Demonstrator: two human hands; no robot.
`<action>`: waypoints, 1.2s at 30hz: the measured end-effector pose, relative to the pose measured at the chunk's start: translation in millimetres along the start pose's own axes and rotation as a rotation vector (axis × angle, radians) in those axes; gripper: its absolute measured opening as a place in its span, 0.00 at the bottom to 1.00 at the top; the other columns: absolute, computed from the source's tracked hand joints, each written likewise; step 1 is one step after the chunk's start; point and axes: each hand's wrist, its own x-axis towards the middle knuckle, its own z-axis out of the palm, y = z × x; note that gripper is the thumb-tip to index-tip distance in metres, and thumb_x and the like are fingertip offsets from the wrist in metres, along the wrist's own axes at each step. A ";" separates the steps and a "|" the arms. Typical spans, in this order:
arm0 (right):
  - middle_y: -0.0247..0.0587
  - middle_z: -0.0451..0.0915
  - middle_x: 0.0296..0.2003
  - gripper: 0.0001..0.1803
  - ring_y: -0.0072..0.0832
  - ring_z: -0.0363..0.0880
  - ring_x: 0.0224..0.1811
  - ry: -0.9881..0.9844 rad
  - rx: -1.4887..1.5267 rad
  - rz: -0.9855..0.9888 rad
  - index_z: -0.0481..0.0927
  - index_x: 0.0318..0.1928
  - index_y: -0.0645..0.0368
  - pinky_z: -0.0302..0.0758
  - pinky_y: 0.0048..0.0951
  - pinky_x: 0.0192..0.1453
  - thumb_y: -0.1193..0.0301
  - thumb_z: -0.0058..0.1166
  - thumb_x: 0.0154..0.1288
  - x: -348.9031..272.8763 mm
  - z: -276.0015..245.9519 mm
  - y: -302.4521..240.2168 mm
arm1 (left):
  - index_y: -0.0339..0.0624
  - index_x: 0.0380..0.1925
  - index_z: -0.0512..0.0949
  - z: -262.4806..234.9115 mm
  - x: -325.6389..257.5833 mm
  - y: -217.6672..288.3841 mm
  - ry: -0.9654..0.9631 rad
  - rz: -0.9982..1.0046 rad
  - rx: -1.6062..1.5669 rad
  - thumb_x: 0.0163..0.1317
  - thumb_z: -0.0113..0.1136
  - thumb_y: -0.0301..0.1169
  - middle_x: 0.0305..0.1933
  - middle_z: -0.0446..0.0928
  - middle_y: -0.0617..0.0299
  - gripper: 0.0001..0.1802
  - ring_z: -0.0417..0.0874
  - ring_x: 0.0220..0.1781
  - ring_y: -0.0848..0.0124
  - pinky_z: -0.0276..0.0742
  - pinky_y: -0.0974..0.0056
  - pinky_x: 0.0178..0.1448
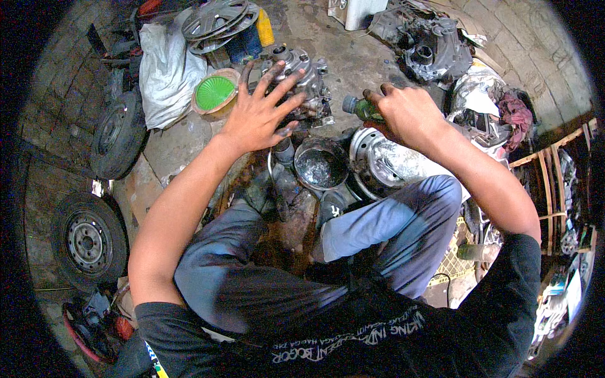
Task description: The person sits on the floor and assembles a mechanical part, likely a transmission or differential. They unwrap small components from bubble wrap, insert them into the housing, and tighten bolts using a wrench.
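My left hand point(261, 113) is spread wide, its blackened fingers apart, over the left side of a grey metal engine part point(309, 72) standing on the floor. Whether the fingertips touch the metal I cannot tell. To the right, my right hand point(406, 113) is closed around a small green plastic bottle point(368, 111). The bottle lies tilted in the grip, its grey-blue cap toward the engine part. Below the two hands sits a round pan point(320, 165) with dark, wet-looking contents. A silver wheel rim point(364, 146) is just right of the pan.
A green round basin point(215, 93), a white sack point(165, 74) and stacked wheel covers point(217, 22) are at the left. Two tyred wheels point(88, 242) stand along the left side. Another greasy engine casing point(441, 53) and a red cloth point(517, 113) are at the right.
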 end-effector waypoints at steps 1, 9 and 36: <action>0.53 0.85 0.34 0.13 0.49 0.89 0.35 -0.011 0.021 -0.002 0.84 0.40 0.59 0.85 0.48 0.37 0.63 0.59 0.64 -0.9 -2.4 -2.0 | 0.57 0.65 0.73 0.3 0.2 0.0 0.001 0.001 0.001 0.63 0.61 0.51 0.83 0.51 0.61 0.31 0.45 0.84 0.48 0.34 0.25 0.79; 0.53 0.85 0.33 0.14 0.49 0.88 0.35 0.034 0.023 -0.018 0.83 0.43 0.58 0.85 0.49 0.37 0.61 0.59 0.65 -0.6 -5.1 -5.3 | 0.58 0.65 0.73 -0.7 -0.1 0.8 -0.016 -0.002 -0.001 0.64 0.61 0.52 0.83 0.50 0.61 0.31 0.44 0.84 0.48 0.35 0.24 0.78; 0.64 0.85 0.39 0.27 0.58 0.85 0.46 -0.199 0.901 0.151 0.82 0.54 0.61 0.80 0.49 0.52 0.52 0.61 0.67 -13.1 -1.0 -49.8 | 0.54 0.67 0.67 4.8 -5.7 -14.0 0.225 -0.190 -0.075 0.59 0.60 0.32 0.79 0.58 0.62 0.33 0.56 0.79 0.50 0.47 0.30 0.76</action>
